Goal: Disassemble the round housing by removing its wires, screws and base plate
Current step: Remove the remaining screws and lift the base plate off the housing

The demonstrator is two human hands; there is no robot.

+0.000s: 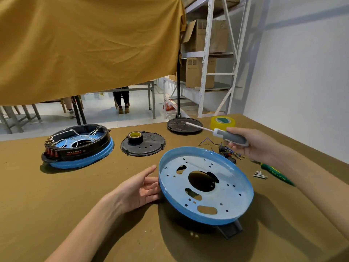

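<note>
A round blue housing (204, 205) lies in front of me, tilted, its pale perforated inside facing up and bare of wires; a black part (231, 230) sticks out beneath it. My left hand (140, 190) rests open-palmed against its left rim. My right hand (253, 144) hovers above the housing's far right, gripping a grey-handled screwdriver (229, 136) whose shaft points left. A second round housing (78, 146), black on blue with white wires and red switches still inside, sits at the left.
A black base plate (149, 147) carries a black tape roll (135, 138). Another black disc (184, 125) and yellow tape (222, 122) lie at the back. Loose wires and a switch (225, 149), several screws (259, 175) and a green tool (276, 173) lie at the right.
</note>
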